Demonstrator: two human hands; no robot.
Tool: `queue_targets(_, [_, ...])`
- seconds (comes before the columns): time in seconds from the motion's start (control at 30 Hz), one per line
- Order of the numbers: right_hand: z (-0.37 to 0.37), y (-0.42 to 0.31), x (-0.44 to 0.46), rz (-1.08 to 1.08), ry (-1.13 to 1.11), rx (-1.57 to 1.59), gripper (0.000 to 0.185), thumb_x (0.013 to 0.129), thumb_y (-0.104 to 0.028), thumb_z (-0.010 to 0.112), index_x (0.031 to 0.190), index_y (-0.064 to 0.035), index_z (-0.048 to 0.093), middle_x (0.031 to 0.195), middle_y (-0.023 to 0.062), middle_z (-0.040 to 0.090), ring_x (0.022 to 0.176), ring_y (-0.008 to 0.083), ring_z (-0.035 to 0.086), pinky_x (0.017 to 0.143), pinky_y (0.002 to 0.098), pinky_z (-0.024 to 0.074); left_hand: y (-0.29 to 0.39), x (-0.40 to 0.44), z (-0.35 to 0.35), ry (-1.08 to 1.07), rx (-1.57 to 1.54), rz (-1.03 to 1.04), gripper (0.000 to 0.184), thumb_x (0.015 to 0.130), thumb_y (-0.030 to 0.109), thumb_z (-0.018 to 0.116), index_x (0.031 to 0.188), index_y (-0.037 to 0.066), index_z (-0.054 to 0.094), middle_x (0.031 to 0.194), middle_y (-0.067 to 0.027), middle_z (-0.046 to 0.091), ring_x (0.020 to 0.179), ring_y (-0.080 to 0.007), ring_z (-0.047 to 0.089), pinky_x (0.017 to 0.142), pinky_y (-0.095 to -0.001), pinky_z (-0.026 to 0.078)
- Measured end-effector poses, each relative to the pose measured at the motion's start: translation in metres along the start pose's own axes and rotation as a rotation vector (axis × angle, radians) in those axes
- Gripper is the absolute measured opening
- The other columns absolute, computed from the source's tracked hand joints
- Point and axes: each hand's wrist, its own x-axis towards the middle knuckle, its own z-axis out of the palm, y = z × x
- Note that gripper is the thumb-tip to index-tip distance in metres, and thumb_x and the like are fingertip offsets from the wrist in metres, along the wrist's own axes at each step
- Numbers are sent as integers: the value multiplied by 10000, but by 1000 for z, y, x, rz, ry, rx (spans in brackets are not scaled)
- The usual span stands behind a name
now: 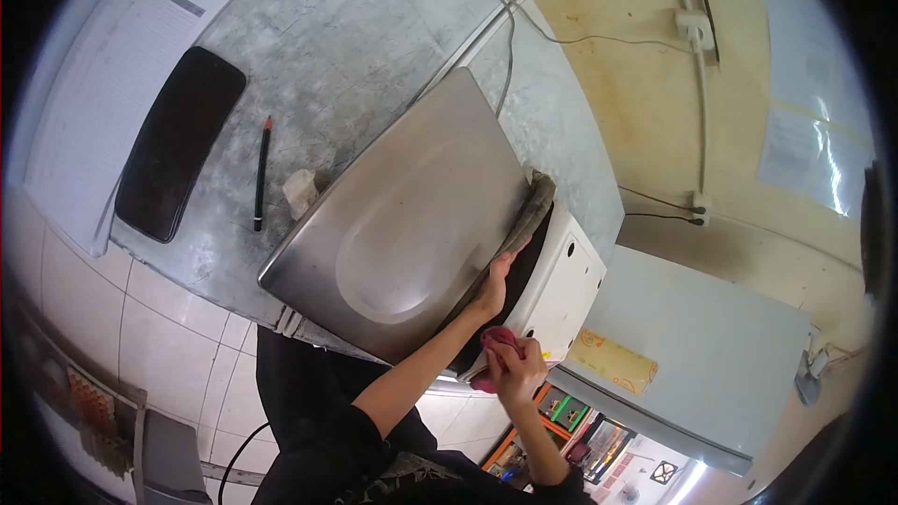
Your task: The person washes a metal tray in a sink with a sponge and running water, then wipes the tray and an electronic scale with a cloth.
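A broad stainless-steel scale pan [421,215] sits tilted over a white scale body [566,276], with a dark gap under its near right edge. My left hand [494,292] grips the pan at that edge; some of its fingers are hidden. Along the same edge, above this hand, runs a grey-brown worn strip [535,210]; I cannot tell what it is made of. My right hand [519,372] is closed around a crumpled dark red cloth [488,381], close to the lower corner of the scale body.
On the grey table [346,28] lie a black phone [182,145], printed sheets [112,84], a pencil [263,173] and a whitish lump [300,194] beside the pan. A cable [599,37] runs to the wall. A light grey cabinet [692,346] bears a yellow packet [613,361].
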Motion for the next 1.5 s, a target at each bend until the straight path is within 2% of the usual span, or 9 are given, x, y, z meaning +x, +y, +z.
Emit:
queue_targets(0.23, [19,56,152,129,165,-220,182,776,-284,637,761,-102,643,725,101,507,638,273,533,512,379,402,-3,0,-1,99,-10,-69,723,859,529,115,1318,44,392,1359,-39,378,1221,-165,312,1034,-302,148])
queue_targets(0.33, [30,70,139,164,304,-179,179,762,-284,647,768,-104,647,730,103,510,635,274,533,514,378,408,-9,-2,-3,74,5,-120,788,831,578,58,1326,63,391,1355,-8,372,1093,-166,373,975,-301,224])
queue_targets(0.43, [17,38,50,189,164,2,189,684,-224,709,792,-77,657,750,128,535,646,283,553,549,378,431,0,0,2,116,6,-156,781,831,588,33,1335,108,387,1396,-38,316,1246,-178,284,1052,-317,134])
queue_targets(0.57, [0,55,14,-117,121,195,97,644,-134,701,717,-86,658,655,114,528,602,268,547,551,344,442,-1,3,9,110,59,-98,749,860,570,50,1326,95,393,1398,-70,312,1291,-193,237,1075,-322,85])
queue_targets(0.73, [25,126,113,414,345,149,133,759,-201,656,793,-73,646,717,102,541,634,264,548,568,346,421,-5,2,9,171,559,62,542,932,416,286,1295,34,408,1343,-125,395,1295,-223,272,1057,-315,171])
queue_targets(0.9, [23,119,129,346,413,256,145,798,-165,634,770,-24,621,698,104,500,618,231,517,574,313,406,6,1,29,205,525,131,540,845,136,579,1328,42,359,1128,-70,520,934,-84,492,814,-216,399])
queue_targets(1.1, [22,176,88,662,422,92,176,779,-200,658,818,-32,621,742,109,561,654,257,562,591,331,435,2,-1,24,211,517,37,557,841,184,593,1336,74,360,1087,-77,539,928,-103,499,815,-222,398])
queue_targets(1.33, [21,113,146,334,342,479,135,746,-154,674,832,-56,640,743,90,561,633,258,575,582,317,444,4,0,29,215,570,33,548,848,160,561,1334,29,345,1255,-107,460,1072,-129,467,918,-259,364])
queue_targets(1.5, [33,235,85,510,485,227,132,779,-208,630,827,-87,643,777,94,571,709,261,567,610,359,447,2,0,32,229,520,6,611,796,179,629,1326,37,361,1263,-123,457,1095,-164,474,917,-285,384])
